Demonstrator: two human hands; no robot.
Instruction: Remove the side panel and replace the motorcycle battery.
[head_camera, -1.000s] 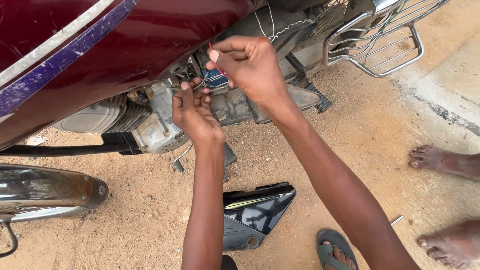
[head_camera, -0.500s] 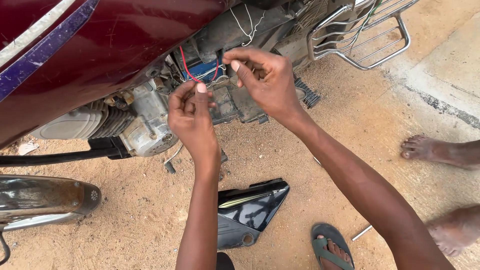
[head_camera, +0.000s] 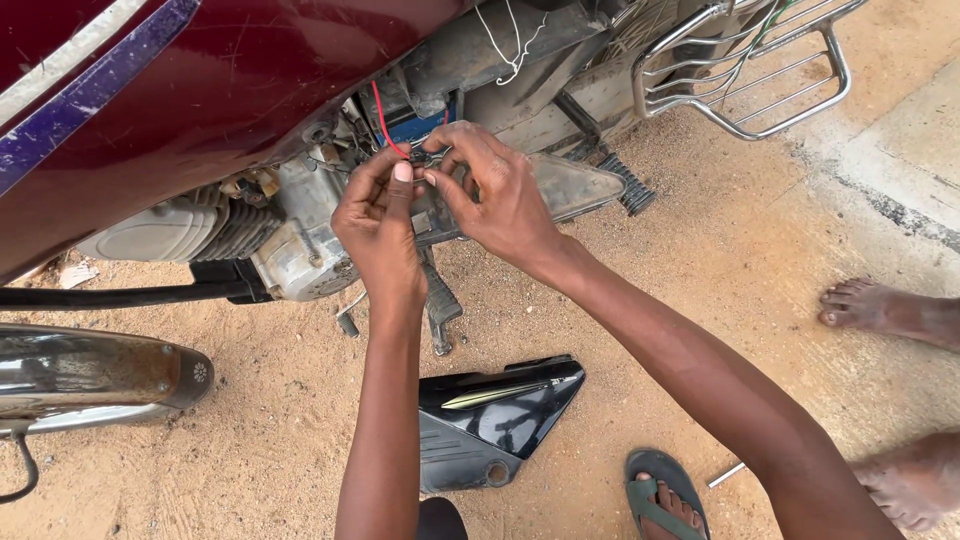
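A motorcycle with a dark red fuel tank (head_camera: 230, 90) stands over sandy ground, its grey engine (head_camera: 290, 240) exposed. My left hand (head_camera: 380, 230) and my right hand (head_camera: 495, 195) meet at the open side bay, fingertips pinching small wire ends together. A thin red wire (head_camera: 381, 120) loops up from my fingers beside a blue battery (head_camera: 420, 125). What exactly lies between the fingertips is too small to tell.
A removed black side cover (head_camera: 490, 415) lies on the sand below my arms. A chrome exhaust (head_camera: 90, 375) sits at left, a chrome rear rack (head_camera: 740, 70) at top right. Another person's bare feet (head_camera: 880, 310) are at right; a sandalled foot (head_camera: 665, 495) at bottom.
Both hands have dropped slightly and come closer together at the wires. The camera view has shifted, so the motorcycle sits further right and higher.
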